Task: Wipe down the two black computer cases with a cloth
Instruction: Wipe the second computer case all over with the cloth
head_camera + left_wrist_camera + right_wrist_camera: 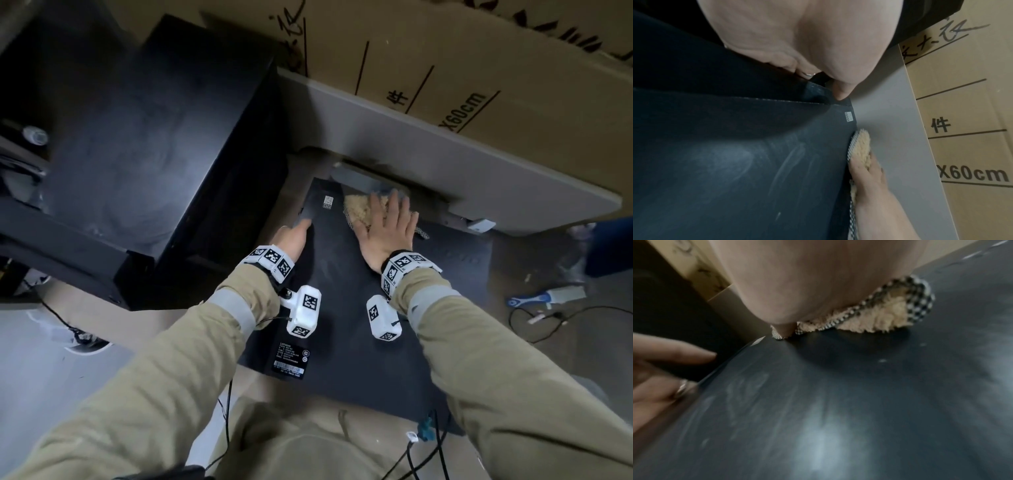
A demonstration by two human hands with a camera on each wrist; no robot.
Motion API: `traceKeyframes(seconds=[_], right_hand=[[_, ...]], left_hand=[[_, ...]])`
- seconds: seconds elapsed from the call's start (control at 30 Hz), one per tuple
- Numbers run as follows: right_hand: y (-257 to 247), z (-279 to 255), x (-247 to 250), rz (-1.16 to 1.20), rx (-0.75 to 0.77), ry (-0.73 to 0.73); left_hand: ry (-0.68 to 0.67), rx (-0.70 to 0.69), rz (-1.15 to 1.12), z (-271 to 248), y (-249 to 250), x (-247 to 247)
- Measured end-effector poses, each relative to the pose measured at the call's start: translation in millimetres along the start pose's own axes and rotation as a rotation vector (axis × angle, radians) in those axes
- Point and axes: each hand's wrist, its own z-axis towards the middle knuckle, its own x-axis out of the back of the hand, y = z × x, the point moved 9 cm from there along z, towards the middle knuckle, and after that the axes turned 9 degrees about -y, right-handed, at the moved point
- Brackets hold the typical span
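Your left hand point(291, 236) grips the flat case point(359, 370) by its left edge; your right hand point(387, 229), fingers spread, presses the cloth point(356, 209) onto its far end (the long axis runs away from you). Farther left stands the second case point(137, 137).

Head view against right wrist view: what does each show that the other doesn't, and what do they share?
Head only: the second black computer case to the left, the Lenovo label on the flat computer case, and a blue-handled tool on the floor.
Right wrist only: a ring on a finger of the left hand.
Both: the right hand pressing flat on the cloth on the flat case, and the left hand holding that case's left edge.
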Motion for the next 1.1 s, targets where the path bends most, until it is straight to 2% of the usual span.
traceKeyframes(seconds=[0.17,0.27,0.33,0.43,0.57,0.67,0.77,0.8,0.9,1.1], right_hand=[[-72.6,-21.6,-26.7,-0.057,0.279,-0.05],[-92.7,-29.2,-39.3,-0.051,0.412,-0.096],[-93.7,-26.1,-34.6,0.119,0.433,-0.153],[-89.0,-14.3,-20.9,0.514,0.355,-0.245],[-107.2,-7.3,14.1,0.631,0.429,-0.15],[-114.4,-1.9,34.2,0.607,0.471,-0.071],[-105.0,19.6,39.5,0.466,0.444,0.036],[-102.5,29.1,33.5,0.334,0.418,0.023],[-97.5,43.9,-1.7,-0.029,0.304,-0.163],[-99.9,61.3,-1.8,-0.059,0.251,-0.197]], left_hand=[[-0.008,-0.019,-0.093,-0.1,-3.3,1.8],[-0.041,-0.044,-0.206,1.6,-5.5,0.7],[-0.091,-0.114,-0.216,-2.2,1.3,-2.3],[-0.118,-0.201,-0.222,-7.5,11.1,-3.5],[-0.1,-0.277,-0.36,-4.3,18.9,1.9],[-0.028,-0.337,-0.385,5.6,19.0,11.9],[0.04,-0.329,-0.278,15.2,14.0,16.6],[0.043,-0.305,-0.244,11.7,14.7,17.2],[-0.011,-0.249,-0.177,6.9,17.4,12.7],[-0.047,-0.197,-0.234,20.1,12.7,5.4]])
